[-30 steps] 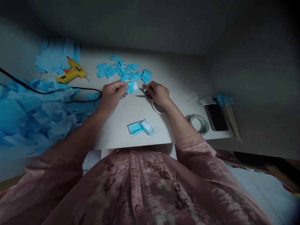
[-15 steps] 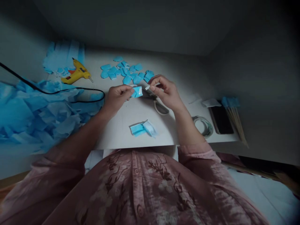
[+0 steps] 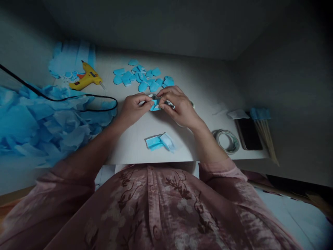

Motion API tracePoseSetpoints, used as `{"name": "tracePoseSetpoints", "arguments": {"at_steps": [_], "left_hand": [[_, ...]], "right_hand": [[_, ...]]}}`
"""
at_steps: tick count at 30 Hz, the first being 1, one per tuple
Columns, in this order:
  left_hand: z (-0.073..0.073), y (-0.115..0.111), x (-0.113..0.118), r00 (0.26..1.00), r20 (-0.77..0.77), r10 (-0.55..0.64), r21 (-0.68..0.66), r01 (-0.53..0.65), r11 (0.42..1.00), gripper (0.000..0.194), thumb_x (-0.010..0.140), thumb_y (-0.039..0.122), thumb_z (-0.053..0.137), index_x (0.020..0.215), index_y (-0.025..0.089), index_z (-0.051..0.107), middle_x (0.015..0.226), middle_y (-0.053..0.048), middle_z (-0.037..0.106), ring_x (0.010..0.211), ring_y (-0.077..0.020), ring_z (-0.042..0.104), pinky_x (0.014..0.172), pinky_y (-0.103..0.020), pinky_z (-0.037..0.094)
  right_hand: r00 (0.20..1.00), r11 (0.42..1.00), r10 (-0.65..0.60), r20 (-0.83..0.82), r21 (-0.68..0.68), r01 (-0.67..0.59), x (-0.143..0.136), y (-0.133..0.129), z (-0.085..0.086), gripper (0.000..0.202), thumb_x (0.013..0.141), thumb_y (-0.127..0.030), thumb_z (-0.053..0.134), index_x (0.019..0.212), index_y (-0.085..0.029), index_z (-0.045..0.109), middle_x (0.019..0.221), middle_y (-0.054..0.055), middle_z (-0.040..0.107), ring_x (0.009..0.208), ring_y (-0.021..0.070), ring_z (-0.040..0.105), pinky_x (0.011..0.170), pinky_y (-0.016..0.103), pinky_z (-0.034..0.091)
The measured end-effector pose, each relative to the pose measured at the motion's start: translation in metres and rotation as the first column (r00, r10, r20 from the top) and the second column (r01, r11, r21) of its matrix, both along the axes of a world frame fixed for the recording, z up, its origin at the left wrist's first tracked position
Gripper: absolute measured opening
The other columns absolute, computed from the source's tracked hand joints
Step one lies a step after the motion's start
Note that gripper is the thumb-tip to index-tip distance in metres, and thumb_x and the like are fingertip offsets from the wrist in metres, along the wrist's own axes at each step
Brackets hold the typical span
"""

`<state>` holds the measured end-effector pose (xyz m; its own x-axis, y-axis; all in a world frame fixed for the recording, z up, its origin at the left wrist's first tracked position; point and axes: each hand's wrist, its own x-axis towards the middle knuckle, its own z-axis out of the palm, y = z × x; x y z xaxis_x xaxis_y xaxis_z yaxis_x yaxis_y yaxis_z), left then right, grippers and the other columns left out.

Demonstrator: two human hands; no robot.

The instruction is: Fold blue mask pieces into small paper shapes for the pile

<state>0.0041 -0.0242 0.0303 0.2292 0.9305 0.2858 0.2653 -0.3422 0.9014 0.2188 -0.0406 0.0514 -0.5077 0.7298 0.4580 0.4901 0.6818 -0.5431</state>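
My left hand (image 3: 137,108) pinches the left side of a small folded blue fabric piece (image 3: 154,105) between thumb and fingers. My right hand (image 3: 177,106) is at that piece's right edge, its fingertips closed on a small white strip (image 3: 157,107) lying against the blue. Whether the strip is stuck down cannot be seen. A pair of scissors lies on the table under my right hand, mostly hidden by it. Nearer my body are two loose pieces, one blue (image 3: 153,142) and one pale (image 3: 168,141).
Several cut blue pieces (image 3: 142,77) lie behind my hands. A yellow glue gun (image 3: 87,79) with a black cable (image 3: 62,100) rests left, by a heap of blue fabric scraps (image 3: 47,128). At right are a tape roll (image 3: 221,143), a phone (image 3: 248,135) and blue-tipped sticks (image 3: 265,135).
My right hand has moved left and brought the white strip against the blue piece. It now covers most of the scissors. The left hand keeps its pinch.
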Motion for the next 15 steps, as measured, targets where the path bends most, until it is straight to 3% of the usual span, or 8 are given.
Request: {"name": "tracePoseSetpoints", "arguments": {"at_steps": [15], "left_hand": [[0.0013, -0.0014, 0.0006, 1.0, -0.013, -0.017, -0.019, 0.017, 1.0, 0.013, 0.081, 0.025, 0.069, 0.069, 0.019, 0.071, 0.073, 0.0, 0.066, 0.072, -0.0147, 0.058, 0.072, -0.029, 0.044]], "right_hand": [[1.0, 1.0, -0.003, 0.02, 0.017, 0.003, -0.0013, -0.0003, -0.0009, 0.015, 0.104, -0.03, 0.053, 0.093, -0.026, 0.063, 0.12, 0.009, 0.072, 0.119, 0.0278, 0.062, 0.106, 0.048, 0.045]]}}
